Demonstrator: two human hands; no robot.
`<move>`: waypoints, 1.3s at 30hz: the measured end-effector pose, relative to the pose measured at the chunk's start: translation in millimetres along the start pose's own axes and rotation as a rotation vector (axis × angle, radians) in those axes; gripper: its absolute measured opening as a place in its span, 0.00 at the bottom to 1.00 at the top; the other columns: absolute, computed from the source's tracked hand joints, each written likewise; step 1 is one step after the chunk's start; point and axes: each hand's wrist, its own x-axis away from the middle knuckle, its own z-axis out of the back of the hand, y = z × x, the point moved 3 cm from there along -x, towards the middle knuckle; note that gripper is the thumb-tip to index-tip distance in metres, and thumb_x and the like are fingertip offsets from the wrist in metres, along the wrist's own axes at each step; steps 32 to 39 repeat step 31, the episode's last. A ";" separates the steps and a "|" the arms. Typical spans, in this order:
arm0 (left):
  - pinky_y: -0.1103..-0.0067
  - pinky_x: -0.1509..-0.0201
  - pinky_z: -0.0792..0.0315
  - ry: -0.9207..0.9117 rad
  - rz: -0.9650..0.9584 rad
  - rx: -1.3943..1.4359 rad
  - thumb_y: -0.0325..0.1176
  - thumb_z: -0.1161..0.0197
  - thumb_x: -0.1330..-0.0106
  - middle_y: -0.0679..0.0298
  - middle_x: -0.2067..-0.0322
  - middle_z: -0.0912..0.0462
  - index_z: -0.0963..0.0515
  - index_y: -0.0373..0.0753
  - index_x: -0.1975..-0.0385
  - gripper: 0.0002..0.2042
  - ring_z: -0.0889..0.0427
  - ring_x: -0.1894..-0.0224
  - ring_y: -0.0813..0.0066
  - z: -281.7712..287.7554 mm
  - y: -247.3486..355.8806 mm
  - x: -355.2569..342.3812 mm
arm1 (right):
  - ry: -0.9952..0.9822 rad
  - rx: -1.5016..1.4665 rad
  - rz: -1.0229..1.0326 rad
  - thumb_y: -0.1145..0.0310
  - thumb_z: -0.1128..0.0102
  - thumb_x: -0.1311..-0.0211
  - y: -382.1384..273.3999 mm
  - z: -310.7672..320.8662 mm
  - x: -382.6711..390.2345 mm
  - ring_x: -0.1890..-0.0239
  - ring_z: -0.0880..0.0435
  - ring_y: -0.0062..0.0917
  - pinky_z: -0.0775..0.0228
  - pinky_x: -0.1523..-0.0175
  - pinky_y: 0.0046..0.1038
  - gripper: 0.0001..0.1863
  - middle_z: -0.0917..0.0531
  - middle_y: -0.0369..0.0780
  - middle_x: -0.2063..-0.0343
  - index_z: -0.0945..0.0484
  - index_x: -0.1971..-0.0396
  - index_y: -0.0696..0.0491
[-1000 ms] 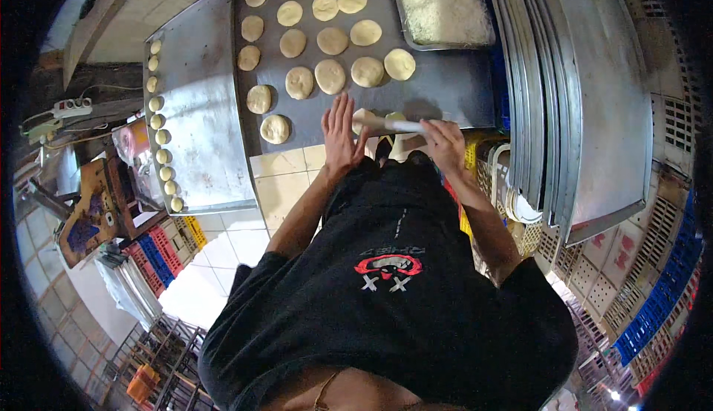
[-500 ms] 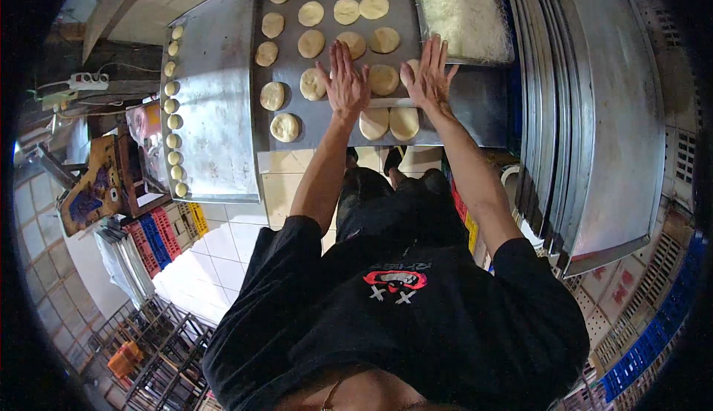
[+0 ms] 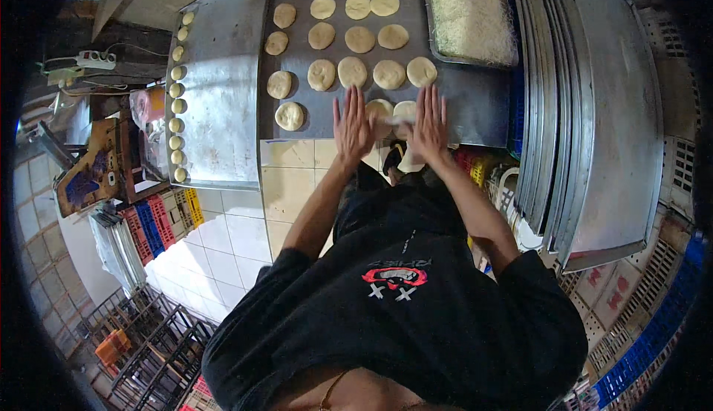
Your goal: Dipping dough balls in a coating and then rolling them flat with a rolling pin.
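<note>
My left hand [image 3: 353,125] and my right hand [image 3: 431,125] lie flat, palms down, near the front edge of a dark metal tray. Their fingers are stretched out and point away from me. Between them runs a short pale bar like a small rolling pin [image 3: 392,121], blurred, its ends hidden under my palms. It crosses two flattened dough rounds, the left one [image 3: 379,108] and the right one [image 3: 405,110]. Just beyond my left fingertips lies another dough round [image 3: 352,72]. Another dough round [image 3: 422,72] touches or nearly touches my right fingertips.
Several flat dough rounds [image 3: 321,37] sit in rows on the tray. A pan of pale shreds [image 3: 471,14] stands at the far right. To the left, a metal sheet [image 3: 223,106] carries several small dough balls along its edge. Stacked metal trays [image 3: 605,129] rise on the right.
Both hands have drawn back toward me, the pale bar moving with them onto the two front rounds. The rounds beyond my fingertips are uncovered. The whole view has shifted slightly.
</note>
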 end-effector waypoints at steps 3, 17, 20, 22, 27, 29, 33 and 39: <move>0.59 0.26 0.61 0.115 -0.019 -0.119 0.48 0.55 0.29 0.49 0.31 0.47 0.47 0.30 0.32 0.32 0.50 0.27 0.59 -5.8 -21.4 -58.3 | 0.105 0.093 -0.033 0.47 0.52 0.35 4.0 -6.9 -69.6 0.27 0.57 0.44 0.68 0.27 0.49 0.45 0.55 0.54 0.29 0.55 0.32 0.66; 0.58 0.29 0.52 -0.153 -0.072 0.418 0.35 0.47 0.32 0.48 0.32 0.44 0.40 0.34 0.34 0.27 0.44 0.31 0.51 12.6 -15.5 85.3 | -0.024 -0.222 0.135 0.73 0.48 0.38 8.9 5.8 75.5 0.47 0.25 0.40 0.33 0.42 0.39 0.17 0.22 0.43 0.51 0.25 0.49 0.59; 0.58 0.37 0.43 0.097 0.117 0.512 0.33 0.45 0.33 0.48 0.38 0.36 0.34 0.38 0.38 0.23 0.36 0.40 0.47 11.3 -35.3 62.6 | 0.206 -0.308 -0.022 0.79 0.44 0.43 20.3 31.5 82.9 0.56 0.22 0.40 0.28 0.49 0.38 0.14 0.20 0.43 0.59 0.21 0.56 0.57; 0.59 0.42 0.40 0.257 0.231 0.215 0.37 0.41 0.36 0.51 0.44 0.32 0.29 0.45 0.40 0.22 0.34 0.45 0.49 1.4 -50.3 41.5 | 0.291 -0.341 -0.285 0.80 0.43 0.44 37.1 47.5 85.9 0.53 0.22 0.41 0.28 0.49 0.38 0.16 0.21 0.45 0.57 0.22 0.54 0.56; 0.58 0.42 0.43 0.184 0.085 0.144 0.39 0.36 0.43 0.55 0.45 0.32 0.22 0.46 0.50 0.19 0.37 0.43 0.53 -7.0 -3.6 8.7 | 0.346 -0.137 -0.501 0.78 0.43 0.42 109.2 45.6 100.5 0.51 0.23 0.43 0.28 0.48 0.38 0.17 0.22 0.46 0.54 0.22 0.52 0.55; 0.58 0.45 0.42 0.073 0.013 0.315 0.36 0.36 0.45 0.58 0.47 0.31 0.21 0.43 0.59 0.14 0.36 0.44 0.54 -25.6 -5.3 11.3 | 0.416 -0.072 -0.454 0.77 0.42 0.42 123.3 37.2 90.7 0.51 0.23 0.44 0.29 0.47 0.37 0.17 0.22 0.46 0.54 0.22 0.51 0.55; 0.58 0.46 0.39 -0.172 -0.089 0.600 0.33 0.36 0.46 0.56 0.46 0.30 0.24 0.42 0.59 0.14 0.35 0.43 0.53 -43.6 -20.7 5.4 | 0.324 -0.047 -0.420 0.73 0.39 0.41 138.2 29.2 70.9 0.48 0.23 0.42 0.31 0.44 0.37 0.22 0.24 0.48 0.49 0.25 0.45 0.51; 0.58 0.46 0.39 -0.172 -0.089 0.600 0.33 0.36 0.46 0.56 0.46 0.30 0.24 0.42 0.59 0.14 0.35 0.43 0.53 -43.6 -20.7 5.4 | 0.324 -0.047 -0.420 0.73 0.39 0.41 138.2 29.2 70.9 0.48 0.23 0.42 0.31 0.44 0.37 0.22 0.24 0.48 0.49 0.25 0.45 0.51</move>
